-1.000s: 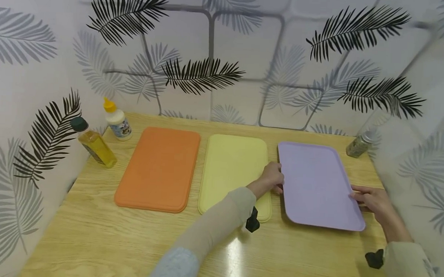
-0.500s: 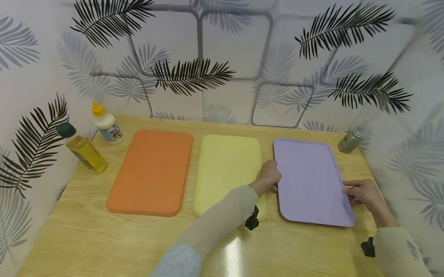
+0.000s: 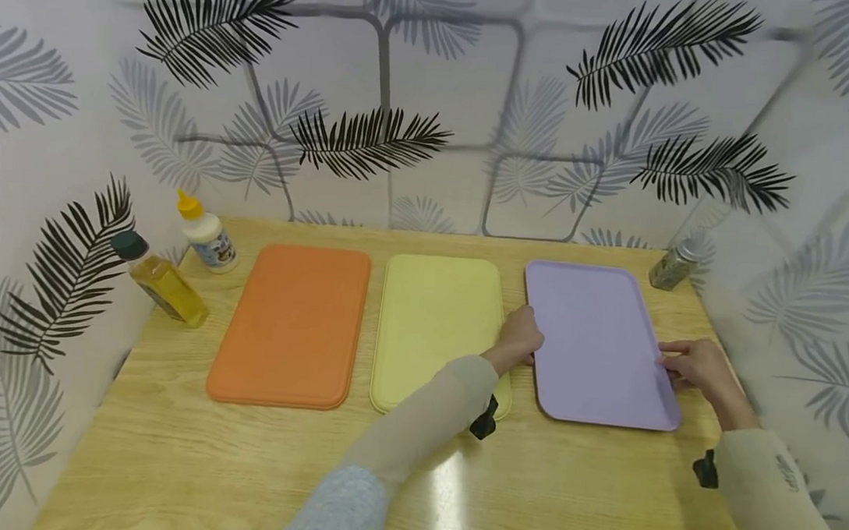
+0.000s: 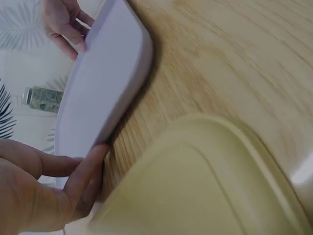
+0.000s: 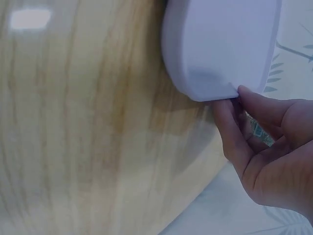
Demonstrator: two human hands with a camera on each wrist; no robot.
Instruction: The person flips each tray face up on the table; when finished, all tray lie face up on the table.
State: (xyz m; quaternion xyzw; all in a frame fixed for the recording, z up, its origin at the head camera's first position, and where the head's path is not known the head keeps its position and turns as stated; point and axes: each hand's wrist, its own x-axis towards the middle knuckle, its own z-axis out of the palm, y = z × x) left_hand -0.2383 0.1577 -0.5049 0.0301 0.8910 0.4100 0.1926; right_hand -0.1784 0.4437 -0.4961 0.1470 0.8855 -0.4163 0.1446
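Evidently a two-sided hold: left hand [image 3: 520, 335] and right hand [image 3: 700, 367] pinch opposite edges of the purple tray [image 3: 597, 341], right of centre in the head view, probably to keep it level; yellow tray [image 3: 432, 328] and orange tray [image 3: 292, 327] lie apart, leftward.

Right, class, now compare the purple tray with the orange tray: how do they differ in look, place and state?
The purple tray is pale purple; the orange tray is bright orange. The purple tray is held at its edges by the left hand and right hand, while no hand touches the orange tray. The purple tray is nearer the jar, the orange tray nearer the green-capped bottle. Both have rounded corners.
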